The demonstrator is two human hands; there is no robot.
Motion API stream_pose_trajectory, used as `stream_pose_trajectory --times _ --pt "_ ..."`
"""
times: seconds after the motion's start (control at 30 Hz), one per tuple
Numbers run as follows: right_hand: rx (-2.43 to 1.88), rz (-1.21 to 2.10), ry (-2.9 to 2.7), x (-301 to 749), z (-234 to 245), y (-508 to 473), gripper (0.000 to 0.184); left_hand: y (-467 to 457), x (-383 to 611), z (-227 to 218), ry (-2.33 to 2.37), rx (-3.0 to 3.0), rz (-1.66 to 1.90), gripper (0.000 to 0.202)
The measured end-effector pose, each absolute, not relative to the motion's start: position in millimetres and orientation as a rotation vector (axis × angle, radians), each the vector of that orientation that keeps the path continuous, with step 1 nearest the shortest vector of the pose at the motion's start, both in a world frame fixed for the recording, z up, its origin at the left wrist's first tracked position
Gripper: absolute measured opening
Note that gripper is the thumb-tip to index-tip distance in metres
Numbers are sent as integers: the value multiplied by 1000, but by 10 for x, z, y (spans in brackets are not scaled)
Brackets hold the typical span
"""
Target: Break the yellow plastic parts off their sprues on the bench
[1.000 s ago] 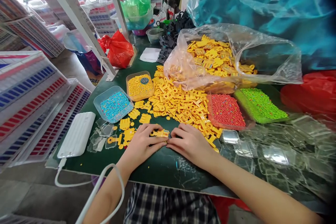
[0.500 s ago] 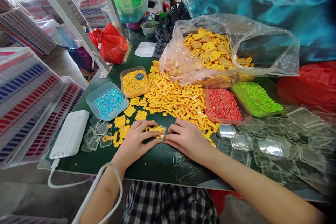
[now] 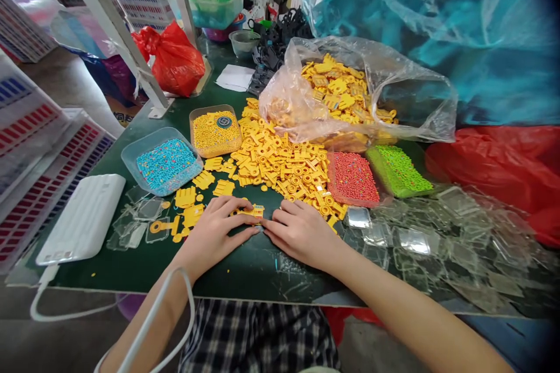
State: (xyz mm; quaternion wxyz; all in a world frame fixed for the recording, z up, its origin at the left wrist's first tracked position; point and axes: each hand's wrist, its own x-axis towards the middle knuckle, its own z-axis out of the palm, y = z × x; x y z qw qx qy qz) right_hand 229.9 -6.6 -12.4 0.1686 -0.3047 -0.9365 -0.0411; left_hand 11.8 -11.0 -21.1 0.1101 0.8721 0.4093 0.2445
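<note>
Just above the green tabletop, near its front edge, a small yellow plastic toy piece (image 3: 258,210) shows a window with coloured rows in it. My left hand (image 3: 212,233) is closed around its left side, with fingers over the top and the thumb at the lower edge. My right hand (image 3: 301,236) has its thumb and index finger pinched at the piece's lower right corner; its other fingers are curled. Behind the hands spreads a pile of yellow toy pieces (image 3: 280,163). Flat yellow pieces (image 3: 186,197) and clear plastic covers (image 3: 149,210) lie left of my left hand.
Trays of blue beads (image 3: 166,160), yellow beads (image 3: 216,131), red beads (image 3: 353,178) and green beads (image 3: 400,170) surround the pile. More clear covers (image 3: 415,242) lie right. A white power bank (image 3: 81,218) with a cable sits left. Behind is an open plastic bag (image 3: 411,93).
The view has shifted a little, so the table's things sit further left in the picture. Both hands stay at the same yellow toy piece with nearly the same grip.
</note>
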Motion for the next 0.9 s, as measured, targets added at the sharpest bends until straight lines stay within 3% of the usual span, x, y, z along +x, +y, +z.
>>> stream_pose_trajectory --times 0.4,0.67,0.9 --pt "-1108 -205 -2628 2380 206 -292 17 -123 67 -244 1205 2525 965 22" --pt "-1677 -430 -2168 3157 -212 -548 24 -121 49 -257 1174 2562 976 29" --pt "-1728 -479 -2151 3376 -301 -574 30 -139 15 -280 1153 2543 950 27"
